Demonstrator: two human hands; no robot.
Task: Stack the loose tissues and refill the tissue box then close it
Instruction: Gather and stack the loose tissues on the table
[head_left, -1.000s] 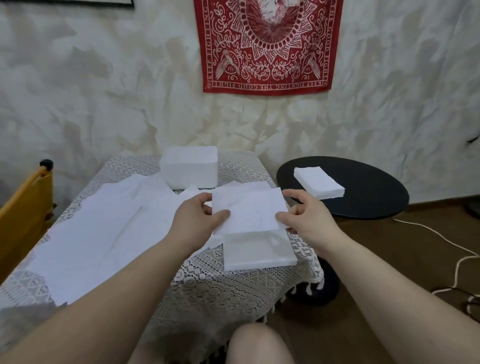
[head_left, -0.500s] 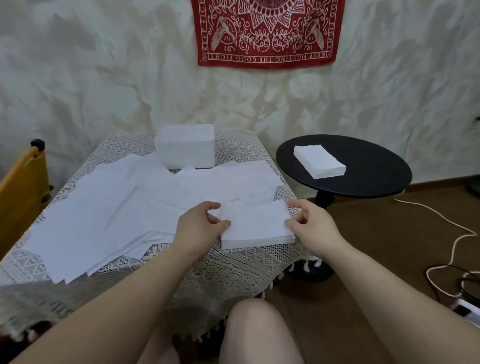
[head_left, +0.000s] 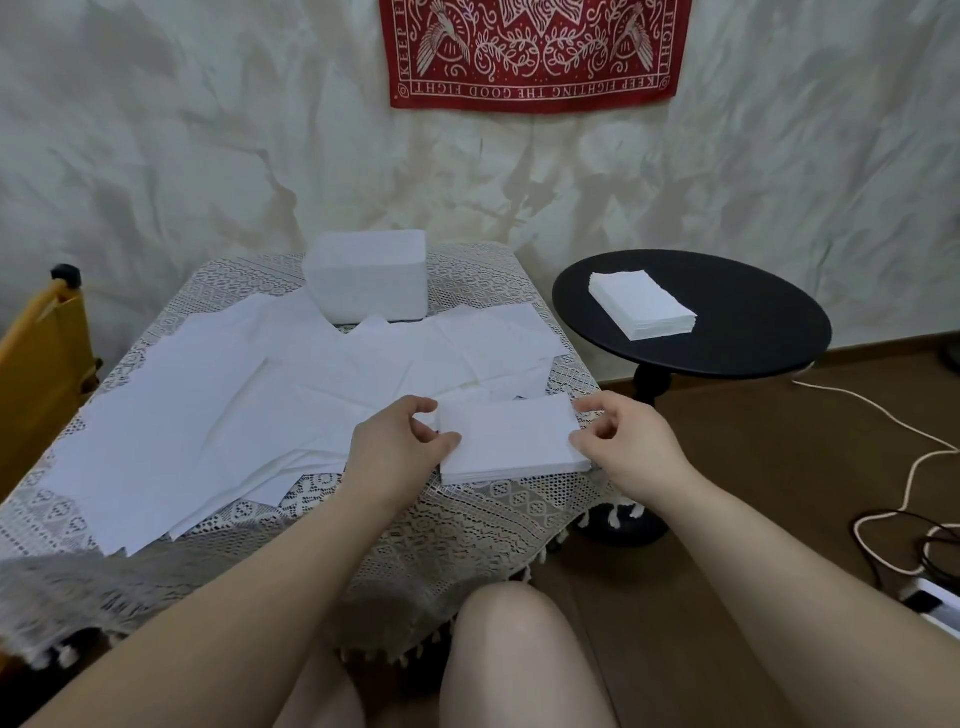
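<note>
A neat stack of folded white tissues (head_left: 511, 439) lies near the front right corner of the lace-covered table (head_left: 441, 525). My left hand (head_left: 400, 441) is at the stack's left edge, thumb tip touching it, fingers loosely curled. At the stack's right edge is my right hand (head_left: 618, 441), with thumb and forefinger apart and nothing pinched between them. Several loose unfolded tissues (head_left: 234, 405) are spread over the table's left and middle. The white tissue box (head_left: 369, 280) stands at the back of the table.
A second tissue stack (head_left: 641, 304) sits on a round black side table (head_left: 753, 332) to the right. A yellow chair (head_left: 36, 374) stands at the left. Cables (head_left: 909, 467) and a power strip (head_left: 935, 603) lie on the floor at right. My knee (head_left: 519, 649) is below the table edge.
Both hands lowered a folded tissue onto the stack and let go of it. The view tilted downward.
</note>
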